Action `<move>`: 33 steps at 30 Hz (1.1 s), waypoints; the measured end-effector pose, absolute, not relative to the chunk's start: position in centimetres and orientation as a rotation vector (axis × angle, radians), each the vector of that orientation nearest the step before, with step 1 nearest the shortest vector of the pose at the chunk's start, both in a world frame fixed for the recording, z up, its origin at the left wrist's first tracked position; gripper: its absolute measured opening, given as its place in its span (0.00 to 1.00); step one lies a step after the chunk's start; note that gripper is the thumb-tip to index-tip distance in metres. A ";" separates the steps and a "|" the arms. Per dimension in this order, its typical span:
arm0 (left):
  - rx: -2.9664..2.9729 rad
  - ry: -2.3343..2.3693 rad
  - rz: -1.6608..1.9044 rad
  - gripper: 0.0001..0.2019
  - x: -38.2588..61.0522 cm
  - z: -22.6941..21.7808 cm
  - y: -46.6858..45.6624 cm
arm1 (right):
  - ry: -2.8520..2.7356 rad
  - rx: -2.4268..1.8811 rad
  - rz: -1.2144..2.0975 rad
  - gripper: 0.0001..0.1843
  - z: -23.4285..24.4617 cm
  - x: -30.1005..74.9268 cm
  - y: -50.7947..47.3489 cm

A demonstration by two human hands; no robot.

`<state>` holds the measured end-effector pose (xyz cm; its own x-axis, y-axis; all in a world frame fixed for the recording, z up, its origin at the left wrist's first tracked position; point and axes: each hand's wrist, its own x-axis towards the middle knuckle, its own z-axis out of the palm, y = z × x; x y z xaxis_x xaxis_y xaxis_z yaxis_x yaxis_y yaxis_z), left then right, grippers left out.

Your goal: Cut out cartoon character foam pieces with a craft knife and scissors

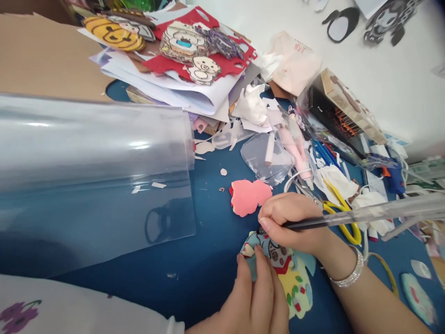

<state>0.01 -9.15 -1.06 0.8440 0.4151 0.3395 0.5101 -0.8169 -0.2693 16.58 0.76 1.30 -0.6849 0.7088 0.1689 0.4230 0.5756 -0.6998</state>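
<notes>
In my right hand (295, 220) is a pen (368, 213) with a black grip and a clear barrel. Its tip meets the upper edge of a colourful cartoon cut-out (301, 283), blue, red and yellow, on the dark blue table. My left hand (255, 297) is closed over the cut-out's left side, fingertips pressed on it; its thumb is hidden. The hands cover part of the drawing. Just above them lies a pink cut-out (248, 197), close to my right hand's fingertips.
A roll of clear plastic film (93, 148) spreads across the left. Stacked papers (167, 83) with cut-out characters stand behind. At right are yellow-handled scissors (342, 208), a pink pen-like tool (295, 150), a box (347, 109) and paper scraps.
</notes>
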 end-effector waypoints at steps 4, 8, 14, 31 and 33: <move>-2.683 -0.719 -0.399 0.17 0.1 -0.9 -9.1 | -2.353 -0.856 0.880 0.20 1.3 16.5 0.9; -2.676 -0.712 -0.409 0.17 0.2 -0.7 -8.9 | -2.334 -0.861 0.819 0.20 1.4 16.5 0.9; -2.685 -0.712 -0.392 0.17 0.2 -0.7 -8.8 | -2.358 -0.852 0.807 0.20 1.4 16.6 0.9; -2.694 -0.748 -0.429 0.20 0.3 -0.9 -8.7 | -2.311 -0.883 0.895 0.20 1.1 16.7 0.9; -2.716 -0.764 -0.441 0.19 0.3 -0.9 -8.8 | -2.240 -0.938 0.901 0.20 1.0 16.9 0.7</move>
<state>0.29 -8.81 -0.86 0.8128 0.4552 0.3635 0.5424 -0.8189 -0.1874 16.90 0.73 1.03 -0.6087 0.7624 0.2196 0.3980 0.5329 -0.7467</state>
